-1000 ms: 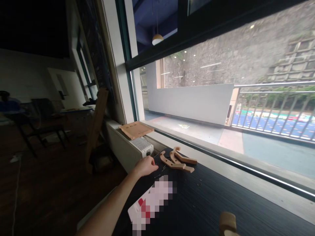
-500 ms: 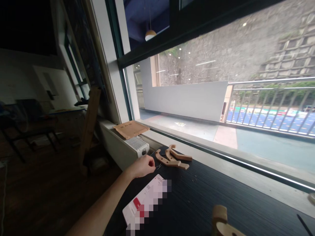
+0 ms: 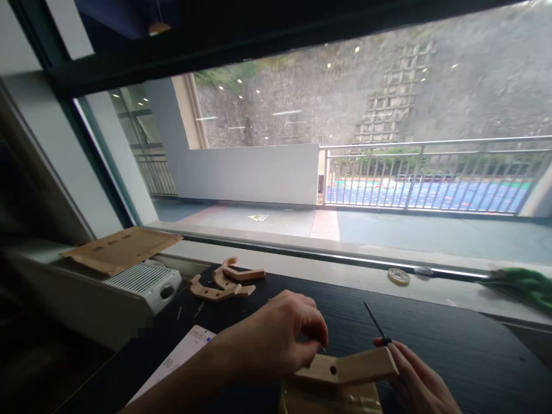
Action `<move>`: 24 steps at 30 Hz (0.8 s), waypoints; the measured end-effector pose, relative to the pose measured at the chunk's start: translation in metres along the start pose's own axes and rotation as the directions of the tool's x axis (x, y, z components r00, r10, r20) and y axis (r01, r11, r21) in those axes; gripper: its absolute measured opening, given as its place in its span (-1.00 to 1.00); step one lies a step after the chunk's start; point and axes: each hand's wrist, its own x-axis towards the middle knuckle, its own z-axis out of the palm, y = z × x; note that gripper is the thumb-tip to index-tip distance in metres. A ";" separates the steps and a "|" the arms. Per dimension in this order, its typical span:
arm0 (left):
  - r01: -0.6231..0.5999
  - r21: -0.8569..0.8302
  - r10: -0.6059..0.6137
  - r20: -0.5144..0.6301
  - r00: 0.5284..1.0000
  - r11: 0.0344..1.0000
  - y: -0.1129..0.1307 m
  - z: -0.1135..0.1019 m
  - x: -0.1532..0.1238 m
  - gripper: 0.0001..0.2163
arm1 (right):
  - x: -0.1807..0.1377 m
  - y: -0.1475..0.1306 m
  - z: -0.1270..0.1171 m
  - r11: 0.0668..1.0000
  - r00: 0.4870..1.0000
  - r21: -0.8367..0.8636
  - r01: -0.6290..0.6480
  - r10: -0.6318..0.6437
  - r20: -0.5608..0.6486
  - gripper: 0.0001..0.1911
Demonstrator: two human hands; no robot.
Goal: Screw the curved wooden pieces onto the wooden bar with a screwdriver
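My left hand is curled in a pinch above a light wooden piece with a round hole, low in the middle of the view. What its fingertips pinch is too small to name. My right hand grips a thin black tool, which points up and to the left, and it rests against the right end of that wooden piece. Both hands work over a black table.
Three curved wooden pieces lie at the table's far left. A white card lies near my left forearm. A white heater with cardboard on it stands left. On the window sill are a tape roll and something green.
My view swung right and down. My left hand left the small dark bits near the curved pieces and came back to the wooden piece; my right hand with the tool came into view.
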 end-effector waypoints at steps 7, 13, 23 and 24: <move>-0.072 0.183 0.051 0.114 0.992 0.980 0.004 0.014 0.012 -0.87 | 0.000 0.002 0.000 0.995 0.995 -0.087 0.054 -0.047 0.087 -0.44; -0.111 0.222 0.078 0.155 0.985 0.969 -0.001 0.024 0.018 -0.89 | 0.000 -0.001 -0.005 0.985 0.993 -0.155 0.071 -0.054 0.108 -0.43; -0.115 0.187 0.103 0.076 0.992 0.976 0.003 0.031 0.016 -0.93 | -0.001 -0.005 -0.004 0.971 0.989 -0.217 0.103 -0.077 0.125 -0.45; -0.113 0.184 0.101 0.075 0.992 0.976 0.003 0.031 0.016 -0.94 | -0.001 -0.005 -0.004 0.970 0.990 -0.220 0.106 -0.082 0.115 -0.45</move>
